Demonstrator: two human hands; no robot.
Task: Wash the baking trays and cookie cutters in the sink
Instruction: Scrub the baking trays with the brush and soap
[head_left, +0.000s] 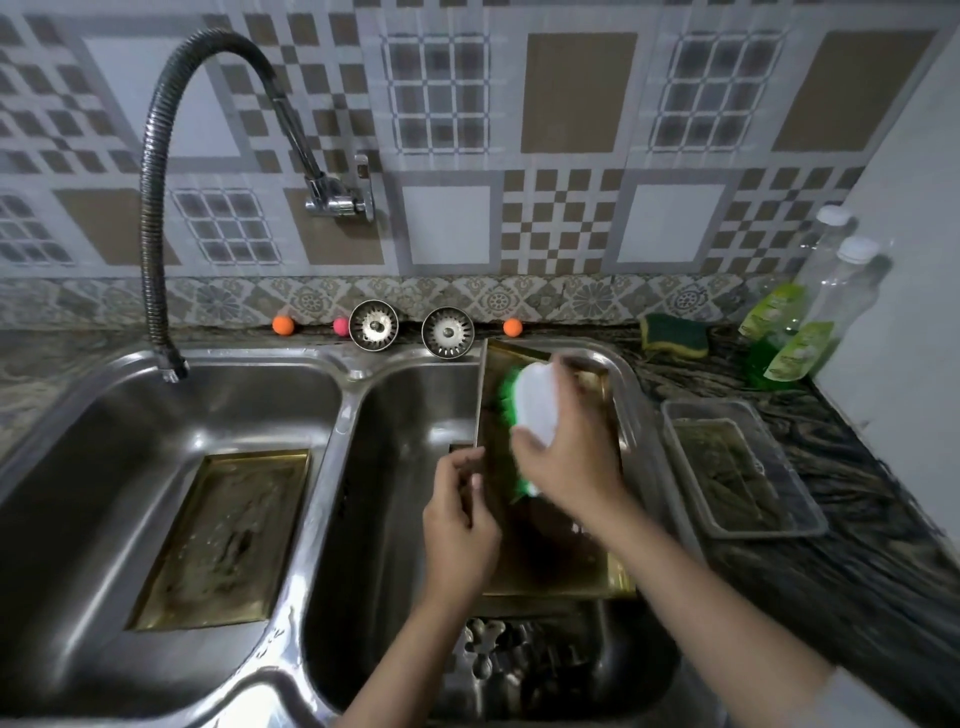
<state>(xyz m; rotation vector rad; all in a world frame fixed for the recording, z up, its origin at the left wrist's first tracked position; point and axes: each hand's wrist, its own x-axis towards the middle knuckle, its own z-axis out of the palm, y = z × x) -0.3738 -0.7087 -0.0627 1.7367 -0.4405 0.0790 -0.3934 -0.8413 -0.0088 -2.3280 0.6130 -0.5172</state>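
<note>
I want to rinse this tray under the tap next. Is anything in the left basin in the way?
Yes. Another baking tray lies flat on the floor of the left basin, below and in front of the tap spout. The tray being scrubbed would land on it. The divider ridge between basins must also be crossed.

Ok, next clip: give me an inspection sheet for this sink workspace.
Surface: double steel sink, dark stone counter.
Job's things: one tray flat in left basin; second tray propped in right basin; cutters below it.
Clutter: two strainers, sponge, soap bottles, clear tub, three small balls.
Hands: left hand grips tray edge; right hand holds brush.
Cables: nothing seen.
Surroundings: tiled wall, flexible tap.
</note>
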